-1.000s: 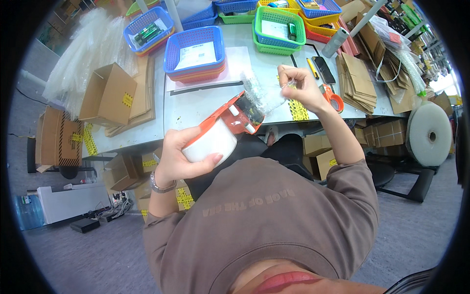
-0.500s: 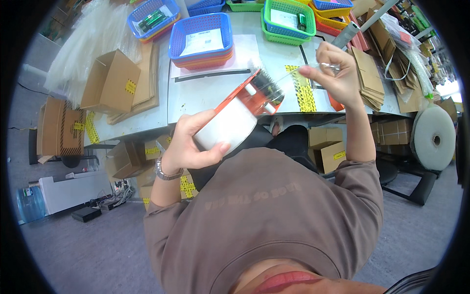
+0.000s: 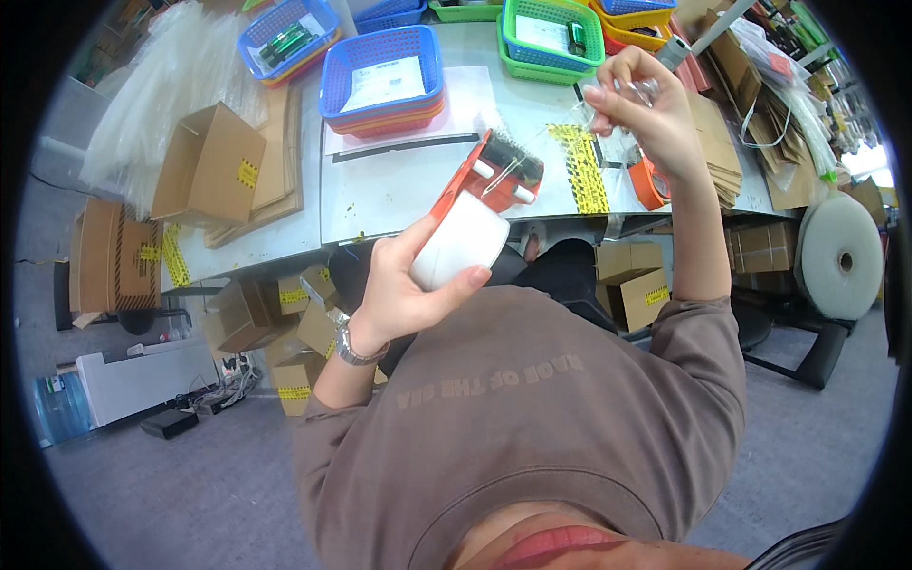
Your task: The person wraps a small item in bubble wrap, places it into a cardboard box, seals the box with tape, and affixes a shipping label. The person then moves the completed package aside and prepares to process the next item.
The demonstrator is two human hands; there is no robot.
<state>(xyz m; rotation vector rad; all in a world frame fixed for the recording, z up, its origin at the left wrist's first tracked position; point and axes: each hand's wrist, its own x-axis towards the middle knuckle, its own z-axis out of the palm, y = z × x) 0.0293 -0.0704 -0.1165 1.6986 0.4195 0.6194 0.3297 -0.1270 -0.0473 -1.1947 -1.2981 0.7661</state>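
Observation:
My left hand (image 3: 404,294) is wrapped round an orange tape dispenser (image 3: 518,180) with a white roll (image 3: 464,242) in it. The dispenser is tilted, its toothed end pointing up and away above the table's front edge. My right hand (image 3: 655,119) is raised to the right of it, fingers pinched on crumpled clear tape (image 3: 646,90). Faint clear film shows between that hand and the dispenser's teeth; whether it still joins the two I cannot tell.
On the white table (image 3: 380,195) stand stacked blue baskets (image 3: 380,90) and green baskets (image 3: 551,66). An open carton (image 3: 204,171) is at left, flat cardboard (image 3: 717,142) at right. Near the right front edge lies an orange object (image 3: 651,182). Yellow-black tape (image 3: 581,171) marks the tabletop.
My left hand and the dispenser have moved right, and the dispenser stands a little steeper. My right hand has risen slightly. The clear tape at its fingers looks more bunched up.

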